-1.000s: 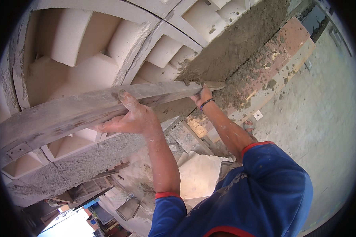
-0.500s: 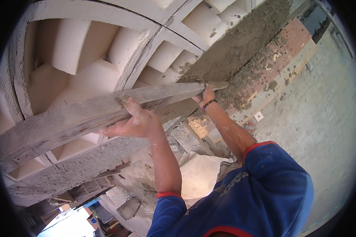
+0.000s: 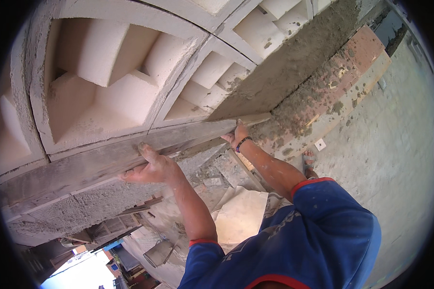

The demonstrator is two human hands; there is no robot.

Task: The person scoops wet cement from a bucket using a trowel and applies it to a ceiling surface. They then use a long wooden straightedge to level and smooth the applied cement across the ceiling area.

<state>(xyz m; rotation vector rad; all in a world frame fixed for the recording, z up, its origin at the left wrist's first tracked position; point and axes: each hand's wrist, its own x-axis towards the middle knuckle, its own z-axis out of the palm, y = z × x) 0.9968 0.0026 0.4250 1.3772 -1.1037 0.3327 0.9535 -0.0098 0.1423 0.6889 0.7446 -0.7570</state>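
A long, grey, mortar-stained wooden straightedge [image 3: 96, 156] lies along the lower edge of the pale ventilation blocks [image 3: 101, 106], running from the far left to the fresh mortar band [image 3: 294, 65]. My left hand [image 3: 155, 167] grips its lower edge near the middle, thumb up on its face and fingers underneath. Toward the right end, my right hand [image 3: 236, 136] holds the same straightedge, a dark bracelet at the wrist. Rough grey mortar [image 3: 101, 197] shows below the straightedge on the left. Parts of the fingers under the wood are hidden.
Mortar-splattered boards [image 3: 332, 91] lie along the foot of the wall at right, beside the concrete floor [image 3: 371, 144]. A sandalled foot [image 3: 308, 159] stands near them. Below my hands are a pale sheet [image 3: 241, 216], wood scraps and a dusty container [image 3: 158, 254].
Both hands have brought the straightedge lower across the blocks, uncovering more of their faces and lower edge. The view has shifted slightly.
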